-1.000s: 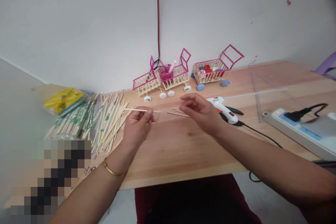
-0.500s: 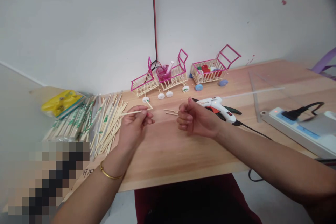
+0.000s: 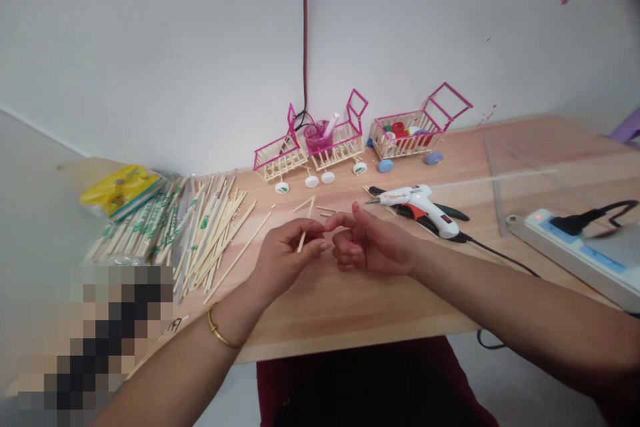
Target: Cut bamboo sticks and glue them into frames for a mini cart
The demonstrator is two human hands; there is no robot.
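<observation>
Stick [image 3: 311,209] left of glue gun [image 3: 417,207], pinched by fingers of left hand [image 3: 287,250], long axis running near-to-far, far tip meeting shorter stick [image 3: 302,205]; right hand [image 3: 373,243] nearer glue gun, thumb spread from index, nothing visibly gripped.

Two hands [image 3: 285,257], three carts [image 3: 336,151] (one blue-wheeled), one glue gun [image 3: 425,207]

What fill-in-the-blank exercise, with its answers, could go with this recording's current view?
1. The person's left hand pinches a thin wooden ____.
2. The small carts at the back of the table number ____ in all.
3. The body of the glue gun is mainly ____ in color.
4. The gold bangle is worn on the person's ____ arm.

Missing words: stick; three; white; left.
</observation>
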